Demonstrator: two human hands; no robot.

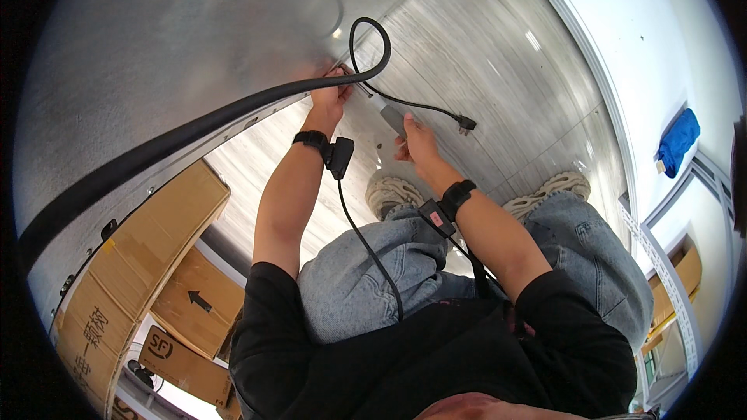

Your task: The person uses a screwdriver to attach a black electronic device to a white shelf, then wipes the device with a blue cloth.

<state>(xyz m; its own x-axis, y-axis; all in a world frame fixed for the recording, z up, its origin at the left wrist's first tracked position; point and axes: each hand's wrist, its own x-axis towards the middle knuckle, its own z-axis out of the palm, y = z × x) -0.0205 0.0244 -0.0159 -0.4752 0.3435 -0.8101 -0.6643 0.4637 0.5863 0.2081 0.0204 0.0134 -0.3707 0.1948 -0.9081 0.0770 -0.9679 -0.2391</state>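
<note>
My left hand (331, 103) is closed at the lower edge of a large grey metal cabinet (194, 39). Its fingertips are partly behind a thick black cable, so what they pinch is hidden. In my right hand (421, 144) is a screwdriver (394, 118) with a grey handle, its thin shaft pointing at the cabinet edge beside my left fingers. The thick black cable (194, 114) runs across the cabinet from the left and loops near my hands. From the loop a thinner black cord leads to a plug (465, 124) lying on the floor.
Grey wood-look floor (482, 54) spreads under my hands and shoes. Cardboard boxes (140, 264) stand at the lower left. A white wall (615, 0) rises at the right, with a blue cloth (679, 140) and a perforated metal rack post (668, 288) there.
</note>
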